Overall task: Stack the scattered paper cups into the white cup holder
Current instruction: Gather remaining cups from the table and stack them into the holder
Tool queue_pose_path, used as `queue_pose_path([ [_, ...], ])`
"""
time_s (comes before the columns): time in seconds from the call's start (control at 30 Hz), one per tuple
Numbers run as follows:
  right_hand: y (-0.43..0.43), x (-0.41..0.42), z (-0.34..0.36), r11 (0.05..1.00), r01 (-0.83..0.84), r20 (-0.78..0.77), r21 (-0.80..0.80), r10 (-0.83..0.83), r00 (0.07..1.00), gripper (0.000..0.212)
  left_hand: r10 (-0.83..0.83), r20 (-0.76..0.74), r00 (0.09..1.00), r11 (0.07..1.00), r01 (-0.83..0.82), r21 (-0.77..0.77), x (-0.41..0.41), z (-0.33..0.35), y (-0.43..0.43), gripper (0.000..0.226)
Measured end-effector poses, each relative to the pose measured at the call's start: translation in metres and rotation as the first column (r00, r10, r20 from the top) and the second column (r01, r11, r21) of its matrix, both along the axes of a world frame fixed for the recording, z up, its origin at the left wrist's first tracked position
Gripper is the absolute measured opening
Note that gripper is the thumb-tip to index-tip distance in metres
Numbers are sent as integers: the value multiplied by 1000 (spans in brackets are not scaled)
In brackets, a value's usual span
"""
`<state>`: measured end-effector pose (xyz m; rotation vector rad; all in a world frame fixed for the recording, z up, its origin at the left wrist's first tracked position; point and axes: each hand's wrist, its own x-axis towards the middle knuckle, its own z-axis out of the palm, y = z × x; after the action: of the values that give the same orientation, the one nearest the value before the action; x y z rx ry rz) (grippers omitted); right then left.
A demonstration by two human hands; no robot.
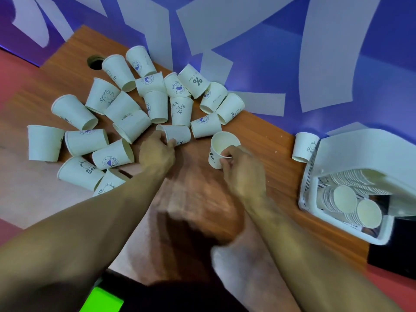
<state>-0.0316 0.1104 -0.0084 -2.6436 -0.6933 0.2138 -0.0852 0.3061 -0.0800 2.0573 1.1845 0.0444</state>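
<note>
While an upright cup [221,144] is pinched by the right hand [238,170] at centre frame and a fallen cup [177,134] gripped by the left hand [157,152], both are best nested squarely before transfer to the white cup holder [360,149] at lower right.

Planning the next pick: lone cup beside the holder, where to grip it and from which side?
Probably best to grip the cup across its side wall near the narrower end, which points toward the person. Come from its left: the holder crowds its right, while bare table lies on the left.
</note>
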Motion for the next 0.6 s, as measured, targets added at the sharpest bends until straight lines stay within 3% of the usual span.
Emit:
queue_pose_path([
  [0.33,-58,-20,27,995,65,61,73,-69,996,10,-312,107,944,935,285,211,-8,44,-58,17],
  [0.6,-156,-38,59,979,170,145,112,-186,972,6,-507,132,852,805,413,427,-11,92,-151,19],
])
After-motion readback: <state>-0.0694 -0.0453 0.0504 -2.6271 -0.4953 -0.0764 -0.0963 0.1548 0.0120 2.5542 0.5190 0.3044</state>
